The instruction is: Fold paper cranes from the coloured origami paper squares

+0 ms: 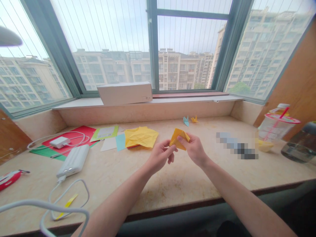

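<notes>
Between both hands, raised above the stone counter, is a folded piece of yellow origami paper (177, 135). My left hand (163, 154) pinches its lower left edge with thumb and fingers. With the thumb across its front face, my right hand (195, 149) grips the right side; the fingers behind are hidden. Beyond the hands stand two small paper cranes, one light blue (186, 121) and one yellow (195, 119). Left of my left hand lies a creased yellow sheet (140, 137) on top of other coloured papers.
A white power bank (74, 160), a charger (60, 142) and looping cables lie at left over red paper (82, 133) and green paper. A white box (125, 93) rests on the sill. At right stand a plastic cup (277, 126) with straw and a dark container (301, 146).
</notes>
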A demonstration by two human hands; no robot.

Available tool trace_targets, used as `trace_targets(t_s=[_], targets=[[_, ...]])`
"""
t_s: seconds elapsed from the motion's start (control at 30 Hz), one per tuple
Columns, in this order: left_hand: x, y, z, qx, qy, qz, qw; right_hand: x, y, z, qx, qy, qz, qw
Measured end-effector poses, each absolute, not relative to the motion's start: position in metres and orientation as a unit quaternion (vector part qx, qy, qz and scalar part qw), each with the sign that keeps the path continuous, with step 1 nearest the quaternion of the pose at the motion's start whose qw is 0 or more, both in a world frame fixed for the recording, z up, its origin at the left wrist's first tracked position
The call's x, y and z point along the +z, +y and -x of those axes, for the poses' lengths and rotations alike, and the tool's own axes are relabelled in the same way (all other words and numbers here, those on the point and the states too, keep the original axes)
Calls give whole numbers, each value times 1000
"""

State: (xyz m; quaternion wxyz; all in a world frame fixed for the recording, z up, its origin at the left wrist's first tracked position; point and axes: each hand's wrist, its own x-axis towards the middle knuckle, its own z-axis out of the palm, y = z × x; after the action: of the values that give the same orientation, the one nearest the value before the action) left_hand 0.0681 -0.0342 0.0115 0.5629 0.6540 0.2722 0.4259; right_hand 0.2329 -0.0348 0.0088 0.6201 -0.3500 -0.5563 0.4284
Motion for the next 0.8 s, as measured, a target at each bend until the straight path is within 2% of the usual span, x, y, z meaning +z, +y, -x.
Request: trace_targets(t_s=[0.17,0.47,0.53,0.63,0.7,0.8], targets=[[12,-33,-68,436,243,-614,612,13,-35,-234,457,-541,337,620],[14,-35,-69,460,278,-592,600,8,-32,-231,441,-546,326,633],[13,-34,-69,466,289,-590,592,5,-32,-230,393,-558,326,654],[11,-32,-68,464,313,-611,560,2,-35,-230,238,-617,352,662],[10,-32,-68,452,325,-641,529,1,-39,-231,143,-682,370,615],[10,-32,-69,440,334,-669,498,0,-41,-233,80,-748,369,546]])
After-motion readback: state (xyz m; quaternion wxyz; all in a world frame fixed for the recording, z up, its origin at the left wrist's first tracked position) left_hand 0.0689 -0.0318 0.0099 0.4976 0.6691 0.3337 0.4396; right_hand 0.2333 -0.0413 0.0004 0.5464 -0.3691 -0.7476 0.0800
